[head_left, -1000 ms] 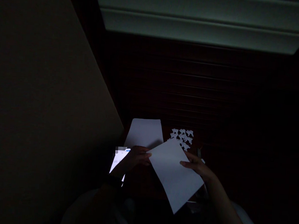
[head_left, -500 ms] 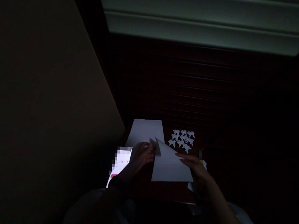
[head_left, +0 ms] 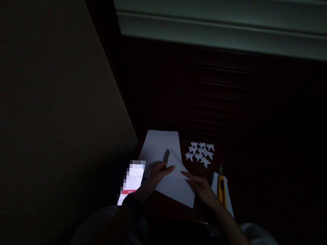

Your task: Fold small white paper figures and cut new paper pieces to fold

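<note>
One folded white paper sheet [head_left: 177, 182] lies on the dark wooden table [head_left: 165, 205], with the left hand [head_left: 155, 176] and the right hand [head_left: 201, 187] both pressing it, fingers stretched, gripping nothing. Behind it are one flat white sheet [head_left: 158, 145] and about ten small folded white paper figures [head_left: 201, 153], too dim to count exactly. One yellow utility knife [head_left: 221, 186] lies right, and one lit phone [head_left: 132, 182] left shows "16".

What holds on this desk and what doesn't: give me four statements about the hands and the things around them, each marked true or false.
1. The left hand and the right hand both touch the folded sheet. True.
2. The yellow utility knife lies left of the left hand. False: it lies right of the right hand.
3. A lit phone lies beside the left hand. True.
4. The small paper shapes sit on the phone. False: they lie clustered right of the paper stack.
</note>
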`<state>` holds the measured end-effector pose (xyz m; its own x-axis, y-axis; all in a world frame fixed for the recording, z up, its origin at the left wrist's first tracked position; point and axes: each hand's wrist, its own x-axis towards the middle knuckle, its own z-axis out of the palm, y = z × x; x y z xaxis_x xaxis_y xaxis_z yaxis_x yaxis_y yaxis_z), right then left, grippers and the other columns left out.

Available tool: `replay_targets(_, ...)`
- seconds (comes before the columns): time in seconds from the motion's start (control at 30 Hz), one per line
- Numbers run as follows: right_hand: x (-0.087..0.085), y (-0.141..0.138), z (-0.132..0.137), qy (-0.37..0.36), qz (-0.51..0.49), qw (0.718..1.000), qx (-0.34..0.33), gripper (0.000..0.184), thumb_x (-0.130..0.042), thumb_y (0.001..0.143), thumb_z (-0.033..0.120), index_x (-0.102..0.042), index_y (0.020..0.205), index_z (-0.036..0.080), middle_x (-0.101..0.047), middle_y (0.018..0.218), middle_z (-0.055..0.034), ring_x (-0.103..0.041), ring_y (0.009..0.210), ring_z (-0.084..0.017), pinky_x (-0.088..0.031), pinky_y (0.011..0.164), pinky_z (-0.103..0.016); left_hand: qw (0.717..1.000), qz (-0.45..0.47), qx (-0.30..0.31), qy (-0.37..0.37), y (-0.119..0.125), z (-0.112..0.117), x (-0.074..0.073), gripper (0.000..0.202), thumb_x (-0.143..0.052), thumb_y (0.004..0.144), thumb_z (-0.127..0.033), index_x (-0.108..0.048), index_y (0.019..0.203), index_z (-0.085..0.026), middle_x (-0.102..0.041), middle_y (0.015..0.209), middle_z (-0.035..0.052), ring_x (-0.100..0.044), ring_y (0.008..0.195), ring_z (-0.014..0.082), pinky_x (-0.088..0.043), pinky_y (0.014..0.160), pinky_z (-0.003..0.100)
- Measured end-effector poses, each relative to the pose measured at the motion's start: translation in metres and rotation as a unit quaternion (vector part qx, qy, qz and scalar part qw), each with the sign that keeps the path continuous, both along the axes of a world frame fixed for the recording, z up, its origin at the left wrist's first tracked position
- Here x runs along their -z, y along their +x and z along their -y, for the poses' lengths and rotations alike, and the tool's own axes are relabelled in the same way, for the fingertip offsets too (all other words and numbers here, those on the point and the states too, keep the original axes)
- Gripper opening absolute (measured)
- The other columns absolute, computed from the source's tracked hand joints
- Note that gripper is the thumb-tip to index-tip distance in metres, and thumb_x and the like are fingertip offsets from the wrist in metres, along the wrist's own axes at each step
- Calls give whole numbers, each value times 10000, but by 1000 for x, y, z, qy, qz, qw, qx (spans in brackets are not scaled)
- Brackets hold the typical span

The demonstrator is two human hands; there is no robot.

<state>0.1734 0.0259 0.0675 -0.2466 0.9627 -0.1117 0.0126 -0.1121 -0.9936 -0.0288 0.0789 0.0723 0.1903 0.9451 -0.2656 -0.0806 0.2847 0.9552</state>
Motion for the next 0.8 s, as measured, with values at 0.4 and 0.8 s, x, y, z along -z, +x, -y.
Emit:
replay_targets(0.4,-19,0,7,-98,-193,973,85,663,-625,720,390,-328,1303,281,-614,1048,-67,-570,950,-241,-385,869,-426,991,-43,76,101,13,2,19,232,-611,700,-376,-535,707,-157,-578,651,-11,-531,590,125,-383,515,201)
replay_targets(0.8,-6,-16,-7,-31,-151,971,184,593,-658,677,382,-440,1206,226,-607,1068,-71,-584,904,-239,-462,760,-364,965,-127,80,217,42,30,1,346,-501,789,-262,-565,1130,-251,-578,1161,21,-523,1061,212,-378,933,336)
